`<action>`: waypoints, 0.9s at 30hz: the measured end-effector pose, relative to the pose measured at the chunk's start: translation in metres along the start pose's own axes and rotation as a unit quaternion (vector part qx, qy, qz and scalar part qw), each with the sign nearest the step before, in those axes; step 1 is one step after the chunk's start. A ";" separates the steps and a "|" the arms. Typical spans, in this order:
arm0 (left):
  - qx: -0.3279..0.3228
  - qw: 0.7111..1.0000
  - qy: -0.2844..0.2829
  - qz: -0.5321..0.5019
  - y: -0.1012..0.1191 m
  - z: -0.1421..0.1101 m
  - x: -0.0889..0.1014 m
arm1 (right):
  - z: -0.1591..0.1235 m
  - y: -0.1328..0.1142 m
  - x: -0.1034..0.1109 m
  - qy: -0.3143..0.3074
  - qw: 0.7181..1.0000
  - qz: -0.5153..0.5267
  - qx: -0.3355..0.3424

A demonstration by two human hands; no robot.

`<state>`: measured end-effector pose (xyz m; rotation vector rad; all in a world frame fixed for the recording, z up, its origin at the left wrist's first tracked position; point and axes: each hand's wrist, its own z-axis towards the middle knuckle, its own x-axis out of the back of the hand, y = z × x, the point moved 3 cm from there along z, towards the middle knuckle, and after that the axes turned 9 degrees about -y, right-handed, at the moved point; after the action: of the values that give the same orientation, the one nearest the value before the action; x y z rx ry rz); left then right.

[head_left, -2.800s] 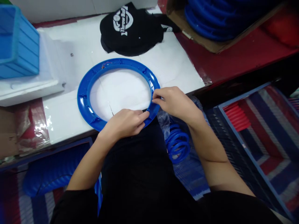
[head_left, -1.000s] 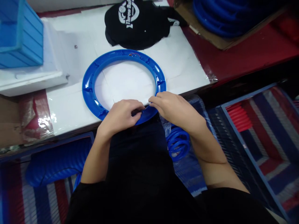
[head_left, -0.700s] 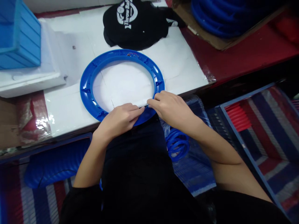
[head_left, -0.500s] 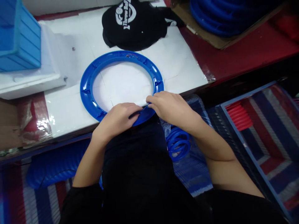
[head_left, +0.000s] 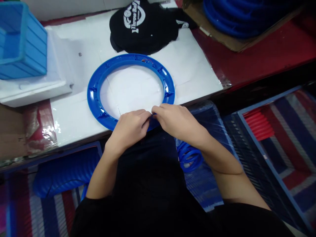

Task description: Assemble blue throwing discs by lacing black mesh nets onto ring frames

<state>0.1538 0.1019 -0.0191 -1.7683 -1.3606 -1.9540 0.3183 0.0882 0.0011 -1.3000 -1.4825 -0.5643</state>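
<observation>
A wide, flat blue plastic ring (head_left: 93, 97) lies on the white-covered table top with its ribbed hollow side up. Small electronic parts with thin red wires (head_left: 148, 61) sit in its channel at the far side. At the ring's near edge, my left hand (head_left: 133, 126) is closed, its thumb and fingers pinched on the rim. Close beside it my right hand (head_left: 174, 120) also pinches the near rim, fingertips almost meeting the left ones. Both hands cover that stretch of the ring, so details under the fingertips are hidden.
Beyond the ring lies a black cloth with white print (head_left: 145, 31). A blue bin (head_left: 36, 49) stands on a white foam block (head_left: 44, 90) at left. A carton of blue rings (head_left: 237, 19) is at back right. Below the table are crates with blue rings (head_left: 65, 171) and red rings (head_left: 259, 123).
The ring has turned slightly clockwise, its wires shifting right. My hands have come closer together at the near rim, and my right hand has moved a little nearer to me.
</observation>
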 end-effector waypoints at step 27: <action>-0.042 0.999 -0.024 -0.011 -0.008 -0.002 0.006 | -0.001 0.007 0.002 0.078 0.995 -0.054 -0.032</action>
<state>0.1455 0.1071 -0.0174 -1.8575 -1.3368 -2.0190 0.3251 0.0896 0.0012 -1.2011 -1.4212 -0.7721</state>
